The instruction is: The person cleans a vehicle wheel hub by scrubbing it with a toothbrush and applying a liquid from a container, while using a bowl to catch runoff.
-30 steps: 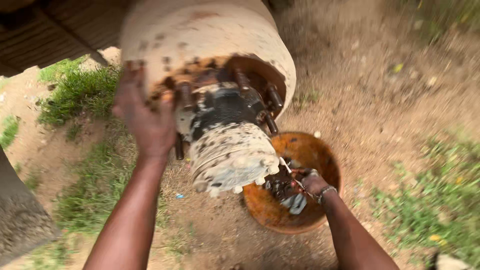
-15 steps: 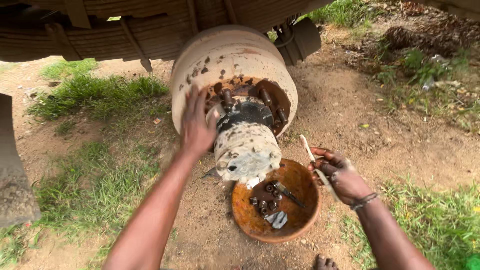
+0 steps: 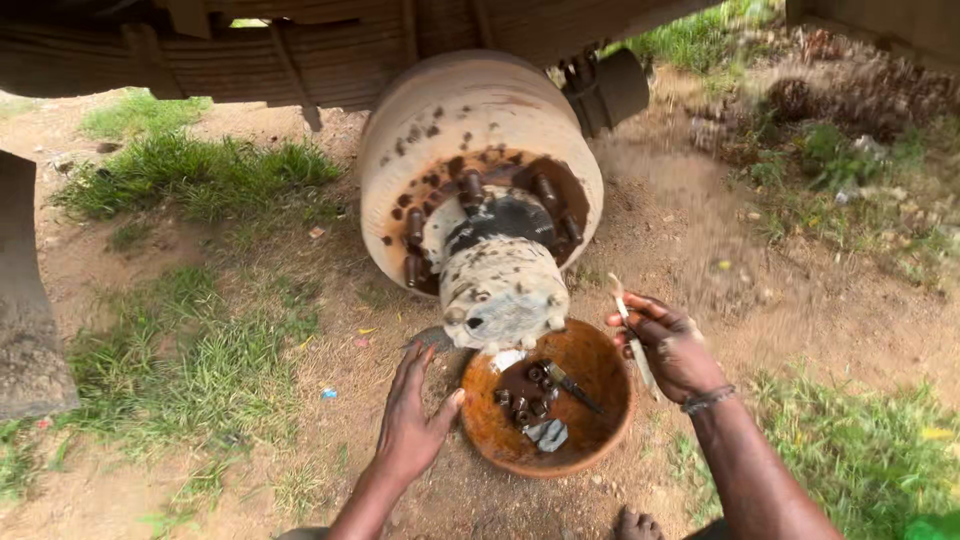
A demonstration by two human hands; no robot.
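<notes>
- Rusty round bowl (image 3: 600, 425) on dirt, tucked right under greasy wheel hub (image 3: 500, 290); open ground left and near.
- Bowl holds nuts (image 3: 528, 392), a dark tool, grey scrap.
- Left hand (image 3: 412, 420) flat, fingers spread, thumb touching bowl's left rim.
- Right hand (image 3: 672, 345) pinches a thin pale stick (image 3: 622, 300) just right of bowl.

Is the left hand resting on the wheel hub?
No, the left hand is low at the rim of the rusty bowl on the ground, apart from the wheel hub.
</notes>
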